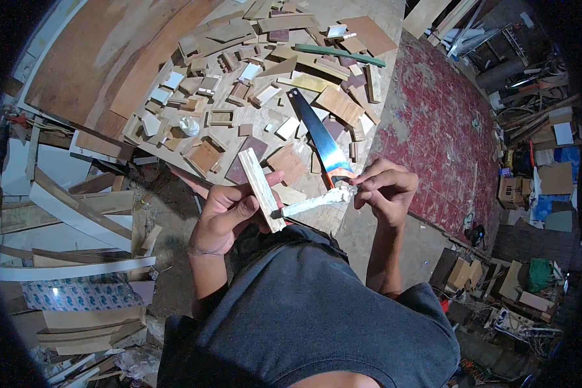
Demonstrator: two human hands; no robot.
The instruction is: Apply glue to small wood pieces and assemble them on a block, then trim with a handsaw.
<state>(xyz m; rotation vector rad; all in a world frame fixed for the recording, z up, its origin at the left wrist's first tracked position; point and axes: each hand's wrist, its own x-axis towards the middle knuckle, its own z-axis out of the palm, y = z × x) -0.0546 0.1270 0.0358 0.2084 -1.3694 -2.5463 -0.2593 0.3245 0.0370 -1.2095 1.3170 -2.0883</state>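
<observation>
In my left hand (229, 210) is a short strip of wood (260, 187), tilted upright, with whitish smears along its face. The fingers close around its lower half. My right hand (388, 187) pinches one end of a narrow stick coated in lumpy white (317, 202). The other end of this stick has a dark tip, which meets the wood strip near its lower end or lies just in front of it; I cannot tell which. Just beyond my right fingers, a handsaw (318, 132) with an orange handle lies on the worktable (168, 155).
Wooden offcuts cover the table, among them a square brown board (368, 35) and a long green strip (340, 54). A small whitish container (189, 126) stands among them. Large plywood sheets (97, 58) lean at the left. Scrap boards (77, 207) pile up below them. Red worn flooring (433, 129) lies right.
</observation>
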